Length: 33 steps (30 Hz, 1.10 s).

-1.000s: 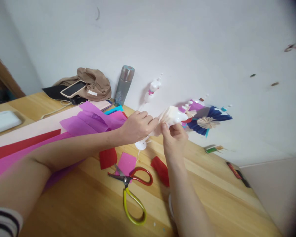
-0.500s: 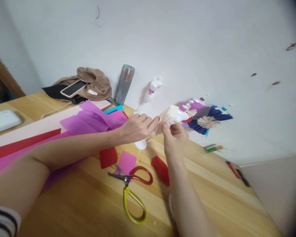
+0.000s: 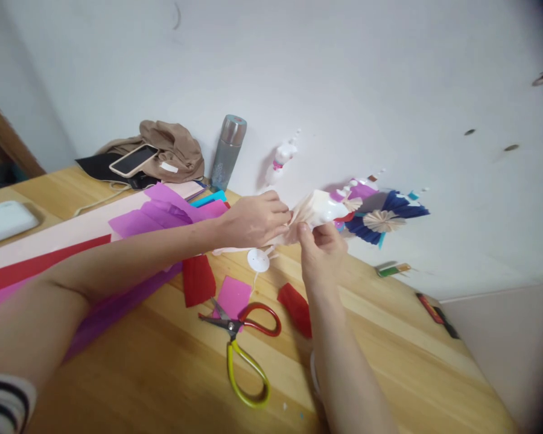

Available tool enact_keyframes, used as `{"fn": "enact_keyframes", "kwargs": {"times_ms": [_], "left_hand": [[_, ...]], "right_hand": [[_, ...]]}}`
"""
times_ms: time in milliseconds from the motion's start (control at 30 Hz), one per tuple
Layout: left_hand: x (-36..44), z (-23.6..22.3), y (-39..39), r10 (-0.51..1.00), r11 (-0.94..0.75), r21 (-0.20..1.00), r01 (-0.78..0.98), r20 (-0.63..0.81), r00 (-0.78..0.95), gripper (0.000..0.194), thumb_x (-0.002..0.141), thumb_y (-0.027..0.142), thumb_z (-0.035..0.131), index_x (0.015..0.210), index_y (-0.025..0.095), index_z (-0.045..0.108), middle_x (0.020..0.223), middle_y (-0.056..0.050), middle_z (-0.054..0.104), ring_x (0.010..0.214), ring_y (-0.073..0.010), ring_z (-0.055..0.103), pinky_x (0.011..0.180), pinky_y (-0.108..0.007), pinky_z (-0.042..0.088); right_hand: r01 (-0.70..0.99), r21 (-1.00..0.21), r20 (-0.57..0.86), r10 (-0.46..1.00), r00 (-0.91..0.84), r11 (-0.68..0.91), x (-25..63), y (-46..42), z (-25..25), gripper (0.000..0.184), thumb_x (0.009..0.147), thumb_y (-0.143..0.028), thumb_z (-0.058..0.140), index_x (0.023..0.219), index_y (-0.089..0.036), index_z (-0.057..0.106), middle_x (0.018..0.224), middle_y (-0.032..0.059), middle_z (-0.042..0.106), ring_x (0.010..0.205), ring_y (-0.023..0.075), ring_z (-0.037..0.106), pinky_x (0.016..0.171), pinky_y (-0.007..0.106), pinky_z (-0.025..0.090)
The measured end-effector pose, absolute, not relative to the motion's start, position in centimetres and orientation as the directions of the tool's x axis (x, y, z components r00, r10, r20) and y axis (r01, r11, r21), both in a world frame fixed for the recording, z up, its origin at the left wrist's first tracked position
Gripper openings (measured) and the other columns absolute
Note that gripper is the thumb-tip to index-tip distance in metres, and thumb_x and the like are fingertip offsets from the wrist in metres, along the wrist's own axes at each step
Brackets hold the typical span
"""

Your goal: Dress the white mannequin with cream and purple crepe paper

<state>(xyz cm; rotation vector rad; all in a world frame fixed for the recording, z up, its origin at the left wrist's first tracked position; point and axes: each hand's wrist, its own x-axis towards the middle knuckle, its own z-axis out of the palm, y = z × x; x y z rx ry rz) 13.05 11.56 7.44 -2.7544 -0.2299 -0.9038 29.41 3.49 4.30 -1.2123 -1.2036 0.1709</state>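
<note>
Pale cream crepe paper is gathered in folds around a glossy white figurine that lies tilted above the table. My left hand pinches the paper at its left end, fingers closed. From below, my right hand grips the paper and figurine between thumb and curled fingers. A small cream paper fan and purple paper show at the figurine's right end; its lower part is hidden by my hands and the paper. Below my left hand lies a white disc with thin strips attached.
Open scissors rest on a pink paper square, with red paper pieces nearby. Purple crepe sheets cover the left side. A flask, another white figurine and a blue paper-dressed one stand by the wall.
My left hand has turned and shifted slightly left and up, still at the cream paper's end. More of the white disc shows. My right hand keeps its grip almost unmoved.
</note>
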Motion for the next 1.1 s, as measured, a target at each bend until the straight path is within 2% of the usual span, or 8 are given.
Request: {"fn": "enact_keyframes", "kwargs": {"times_ms": [100,200,367,533,733,833,1000,1100], "left_hand": [[13.0,8.6,12.3,0.125,-0.987,-0.013,0.162,0.576,0.808,0.034,0.101,0.036,0.048,0.087,0.014,0.07,0.092,-0.008,0.071,0.093,-0.0212,0.059,0.087,-0.033,0.045],[13.1,9.2,12.3,0.156,-0.984,0.023,0.174,0.572,0.806,0.035,0.095,0.044,0.057,0.082,0.015,0.07,0.093,-0.01,0.069,0.092,-0.0219,0.058,0.081,-0.032,0.044],[13.6,9.5,11.6,0.233,-0.963,0.015,0.27,0.551,0.802,0.024,0.093,0.022,0.051,0.076,0.014,0.066,0.083,-0.009,0.065,0.084,-0.021,0.056,0.074,-0.032,0.041],[13.6,9.7,12.2,0.351,-0.931,0.278,0.238,0.501,0.791,0.023,0.086,0.012,0.046,0.067,0.015,0.057,0.07,-0.003,0.057,0.07,-0.0147,0.05,0.068,-0.029,0.036],[13.6,9.8,12.8,0.483,-0.734,0.67,0.116,0.394,0.782,0.01,0.079,0.01,0.048,0.08,0.014,0.057,0.07,0.002,0.055,0.067,-0.0107,0.049,0.064,-0.024,0.034],[13.6,10.1,12.8,0.499,-0.667,0.739,0.091,0.353,0.791,0.008,0.074,0.008,0.048,0.069,0.015,0.051,0.064,0.003,0.049,0.063,-0.0099,0.045,0.062,-0.023,0.034],[13.6,10.9,13.1,0.518,-0.455,0.885,0.097,0.174,0.838,0.013,0.066,0.009,0.047,0.058,0.017,0.042,0.055,0.005,0.036,0.053,-0.0087,0.036,0.052,-0.024,0.026],[13.6,10.8,13.3,0.529,-0.362,0.93,0.064,0.149,0.835,0.013,0.065,0.01,0.048,0.056,0.017,0.042,0.054,0.005,0.035,0.051,-0.0079,0.033,0.051,-0.024,0.025]], "right_hand": [[0.479,-0.776,0.615,0.663,0.427,0.411,29.3,3.5,4.4,0.017,0.076,-0.036,0.069,0.08,-0.02,0.065,0.074,0.0013,0.068,0.072,0.0179,0.063,0.067,0.032,0.051],[0.466,-0.778,0.615,0.66,0.432,0.42,29.3,3.4,4.4,0.017,0.076,-0.035,0.07,0.08,-0.02,0.065,0.074,0.001,0.068,0.07,0.0171,0.062,0.067,0.032,0.05],[0.458,-0.774,0.622,0.662,0.42,0.437,29.2,3.4,4.4,0.018,0.076,-0.036,0.069,0.083,-0.02,0.065,0.08,0.0026,0.071,0.077,0.0191,0.065,0.074,0.036,0.052],[0.438,-0.788,0.605,0.676,0.421,0.432,29.2,3.4,4.5,0.018,0.076,-0.037,0.07,0.081,-0.021,0.064,0.083,0.0038,0.072,0.08,0.0204,0.066,0.076,0.037,0.053],[0.444,-0.801,0.583,0.691,0.427,0.402,29.3,3.4,4.4,0.02,0.077,-0.039,0.069,0.082,-0.021,0.064,0.084,0.0046,0.073,0.08,0.0206,0.065,0.076,0.038,0.053],[0.417,-0.809,0.578,0.691,0.435,0.415,29.3,3.4,4.4,0.021,0.075,-0.039,0.07,0.08,-0.021,0.063,0.085,0.0049,0.072,0.079,0.0205,0.065,0.077,0.039,0.052],[0.43,-0.804,0.581,0.695,0.423,0.411,29.1,3.3,4.7,0.019,0.075,-0.037,0.07,0.079,-0.021,0.061,0.08,0.0032,0.069,0.076,0.0197,0.064,0.074,0.037,0.052],[0.447,-0.797,0.589,0.688,0.424,0.406,29.0,3.2,4.8,0.019,0.075,-0.036,0.069,0.073,-0.022,0.057,0.074,0.0012,0.065,0.074,0.0189,0.062,0.072,0.036,0.051]]}}
